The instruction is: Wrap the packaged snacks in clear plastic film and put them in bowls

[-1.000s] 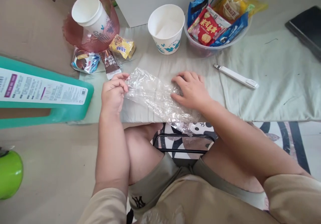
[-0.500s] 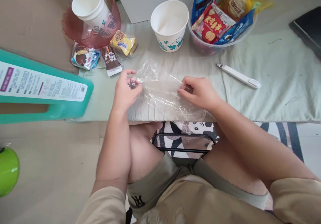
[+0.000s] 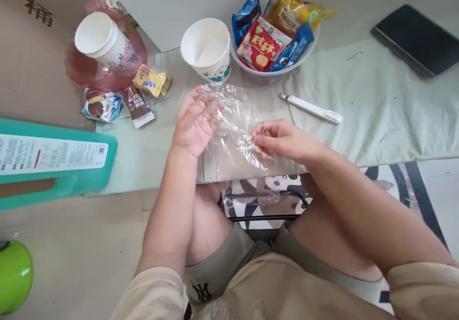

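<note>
A crumpled clear plastic bag (image 3: 233, 133) spreads between my hands, its lower part hanging over the table's front edge. My right hand (image 3: 279, 139) pinches the bag at its right side, thumb against fingers. My left hand (image 3: 198, 121) is turned palm up at the bag's left side, fingers apart and touching the film. Just beyond the left fingertips stands a white paper cup (image 3: 206, 54) with green leaf print. A white utility knife (image 3: 311, 108) lies on the cloth to the right of the bag.
A clear bowl (image 3: 274, 77) holds several wrapped snacks. At the left, stacked paper cups (image 3: 98, 38) lean in a reddish basket (image 3: 75, 66), with snack packs (image 3: 139, 107) before it. A teal plastic container (image 3: 103, 174) lies at the left edge. A black flat object (image 3: 418, 38) is at far right.
My left hand has opened, turning its palm up and moving slightly away from me. The right hand still pinches the bag. The camera view has shifted right.
</note>
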`<action>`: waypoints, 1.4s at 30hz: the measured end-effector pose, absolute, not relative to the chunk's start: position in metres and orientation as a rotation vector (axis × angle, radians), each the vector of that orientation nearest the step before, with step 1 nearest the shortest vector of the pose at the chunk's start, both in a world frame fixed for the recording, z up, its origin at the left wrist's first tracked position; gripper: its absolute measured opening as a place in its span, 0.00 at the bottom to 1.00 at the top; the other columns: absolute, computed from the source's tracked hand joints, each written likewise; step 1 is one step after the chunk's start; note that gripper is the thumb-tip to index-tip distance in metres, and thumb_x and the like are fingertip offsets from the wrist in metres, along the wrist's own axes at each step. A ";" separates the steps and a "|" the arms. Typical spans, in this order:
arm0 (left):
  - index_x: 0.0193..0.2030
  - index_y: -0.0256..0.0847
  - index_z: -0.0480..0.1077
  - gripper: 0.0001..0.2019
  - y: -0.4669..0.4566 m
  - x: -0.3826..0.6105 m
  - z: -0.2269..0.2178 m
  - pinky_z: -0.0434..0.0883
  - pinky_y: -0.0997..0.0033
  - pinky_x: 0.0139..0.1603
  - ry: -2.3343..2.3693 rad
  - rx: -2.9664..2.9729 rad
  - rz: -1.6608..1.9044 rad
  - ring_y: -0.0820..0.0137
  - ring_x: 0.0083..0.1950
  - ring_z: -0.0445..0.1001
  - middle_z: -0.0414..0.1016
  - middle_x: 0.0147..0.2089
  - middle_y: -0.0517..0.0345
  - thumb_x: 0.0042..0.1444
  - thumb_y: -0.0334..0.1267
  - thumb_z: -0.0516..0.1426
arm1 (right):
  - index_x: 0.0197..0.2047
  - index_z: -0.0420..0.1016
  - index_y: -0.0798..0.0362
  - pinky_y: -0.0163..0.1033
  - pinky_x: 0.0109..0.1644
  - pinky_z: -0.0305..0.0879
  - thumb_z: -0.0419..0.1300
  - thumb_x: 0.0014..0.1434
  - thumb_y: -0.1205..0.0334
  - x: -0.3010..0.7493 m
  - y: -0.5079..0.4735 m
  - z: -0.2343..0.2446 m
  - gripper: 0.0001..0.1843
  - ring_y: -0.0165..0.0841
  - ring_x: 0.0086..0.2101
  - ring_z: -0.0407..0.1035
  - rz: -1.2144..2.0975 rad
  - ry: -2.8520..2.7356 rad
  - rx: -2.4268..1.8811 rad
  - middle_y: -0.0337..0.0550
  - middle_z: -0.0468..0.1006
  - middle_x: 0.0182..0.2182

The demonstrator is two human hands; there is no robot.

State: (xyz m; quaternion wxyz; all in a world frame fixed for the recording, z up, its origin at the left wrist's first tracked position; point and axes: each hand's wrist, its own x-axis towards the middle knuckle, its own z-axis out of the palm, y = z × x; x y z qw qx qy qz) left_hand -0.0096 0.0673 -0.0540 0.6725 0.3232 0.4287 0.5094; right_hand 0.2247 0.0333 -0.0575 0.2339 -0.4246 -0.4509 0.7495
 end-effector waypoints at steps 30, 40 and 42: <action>0.47 0.43 0.72 0.15 0.059 0.005 -0.073 0.74 0.77 0.26 1.051 1.159 0.768 0.71 0.26 0.81 0.80 0.29 0.61 0.57 0.44 0.67 | 0.27 0.78 0.48 0.45 0.53 0.71 0.65 0.57 0.63 0.234 0.045 -0.091 0.07 0.34 0.43 0.73 1.012 -1.315 -1.021 0.41 0.76 0.40; 0.30 0.39 0.78 0.08 0.055 0.002 -0.068 0.75 0.73 0.33 1.065 1.112 0.832 0.72 0.31 0.78 0.82 0.34 0.56 0.49 0.41 0.69 | 0.27 0.80 0.46 0.51 0.68 0.63 0.63 0.50 0.68 0.241 0.045 -0.085 0.07 0.38 0.56 0.70 1.059 -1.418 -1.007 0.40 0.76 0.49; 0.27 0.40 0.79 0.04 0.056 0.002 -0.065 0.75 0.72 0.34 1.067 1.131 0.904 0.72 0.32 0.77 0.82 0.33 0.56 0.46 0.38 0.67 | 0.20 0.75 0.48 0.52 0.71 0.61 0.64 0.50 0.68 0.243 0.044 -0.082 0.09 0.40 0.58 0.69 1.077 -1.434 -1.028 0.39 0.75 0.51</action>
